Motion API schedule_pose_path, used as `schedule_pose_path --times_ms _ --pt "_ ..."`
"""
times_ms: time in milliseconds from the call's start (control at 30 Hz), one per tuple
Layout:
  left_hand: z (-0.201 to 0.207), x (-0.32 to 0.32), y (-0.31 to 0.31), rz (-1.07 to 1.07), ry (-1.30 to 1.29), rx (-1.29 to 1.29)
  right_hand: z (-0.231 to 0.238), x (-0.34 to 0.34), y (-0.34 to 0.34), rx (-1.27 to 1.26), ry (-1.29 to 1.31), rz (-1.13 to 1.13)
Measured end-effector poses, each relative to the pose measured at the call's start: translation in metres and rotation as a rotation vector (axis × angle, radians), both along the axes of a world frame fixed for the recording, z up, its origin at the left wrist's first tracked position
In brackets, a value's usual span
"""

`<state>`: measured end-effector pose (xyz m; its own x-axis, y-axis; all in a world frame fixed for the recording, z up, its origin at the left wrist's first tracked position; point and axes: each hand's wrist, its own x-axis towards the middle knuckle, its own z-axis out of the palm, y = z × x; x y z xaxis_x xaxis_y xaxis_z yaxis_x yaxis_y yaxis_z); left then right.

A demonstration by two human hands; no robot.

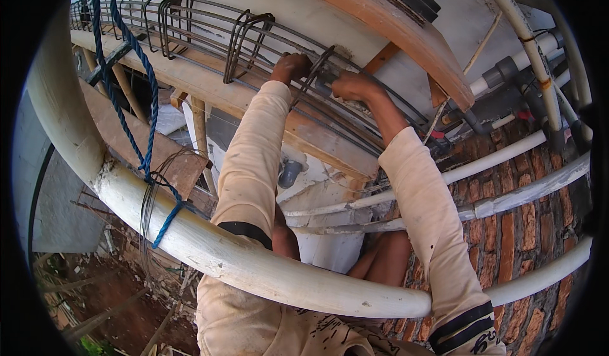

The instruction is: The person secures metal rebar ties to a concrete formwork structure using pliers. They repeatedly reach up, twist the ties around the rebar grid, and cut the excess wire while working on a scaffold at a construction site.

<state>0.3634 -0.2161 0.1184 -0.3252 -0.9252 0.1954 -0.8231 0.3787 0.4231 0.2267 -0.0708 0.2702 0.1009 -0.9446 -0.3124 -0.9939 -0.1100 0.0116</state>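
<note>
A long cage of steel rebar (209, 33) with bent stirrups lies along a wooden board (171, 70) against a pale wall. My left hand (292, 68) is closed at a dark steel stirrup (325, 59), its fingers curled on the stirrup's left side. On the other side, my right hand (356, 86) is closed in a fist among the cage's bars. Whatever its fingers hold is hidden. Several more stirrups (244, 42) are bunched together on the bars to the left of my hands.
A thick whitish pole (254, 264) crosses in front of my body, with blue rope (152, 102) and thin wire tied on it. Pale pipes (507, 156) run past a brick wall (517, 229) at right. An orange-brown timber (380, 16) hangs above. Ground with rubble (120, 292) shows far below.
</note>
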Motion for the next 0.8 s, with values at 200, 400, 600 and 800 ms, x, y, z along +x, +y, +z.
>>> schedule_pose_path --times_ms 200,400,600,800 --pt "0.001 -0.001 0.008 0.004 0.034 0.05 -0.001 0.012 0.007 -0.021 0.213 0.092" --pt "-0.002 0.006 0.011 -0.061 0.061 -0.014 -0.003 0.046 0.02 -0.007 0.52 0.089" --pt "0.002 0.001 0.014 -0.012 0.045 -0.005 -0.025 0.057 0.032 -0.162 0.793 0.269" --pt "0.003 0.002 0.013 0.012 0.025 0.025 -0.039 0.035 0.034 -0.299 0.733 0.373"
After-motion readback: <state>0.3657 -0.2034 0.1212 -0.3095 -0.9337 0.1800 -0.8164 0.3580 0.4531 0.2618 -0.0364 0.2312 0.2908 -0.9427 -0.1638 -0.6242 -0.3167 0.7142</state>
